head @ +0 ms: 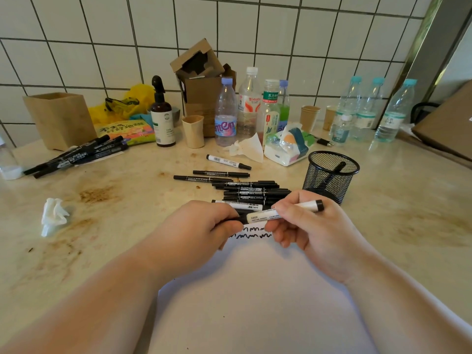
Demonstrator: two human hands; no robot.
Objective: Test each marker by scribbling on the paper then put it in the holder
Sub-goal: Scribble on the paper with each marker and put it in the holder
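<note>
Marker in hand: white-barrelled marker with black ends, held level between both hands just above the far edge of the paper.
Left hand grip: left hand is closed around the marker's dark left end, likely its cap; whether the cap is seated or coming off cannot be told.
Right hand grip: right hand pinches the barrel, thumb below and fingers above, with the black tail end sticking out to the right.
Handling: judged light, rigid and smooth plastic; the barrel's middle gives the surest hold, and a cap pull probably wants a firm, straight tug.
Paper marks: two black scribble lines lie under the hands.
Holder: black mesh holder stands right of the hands, one marker already inside.
Untested supply: pile of black markers lies just beyond the hands; a second cluster sits far left.
Obstacles: tissue pack and bottles stand behind the holder, clear of the short path to it; the pile lies close to the paper's far edge.
Bench: stained bench, with a crumpled tissue well to the left.
</note>
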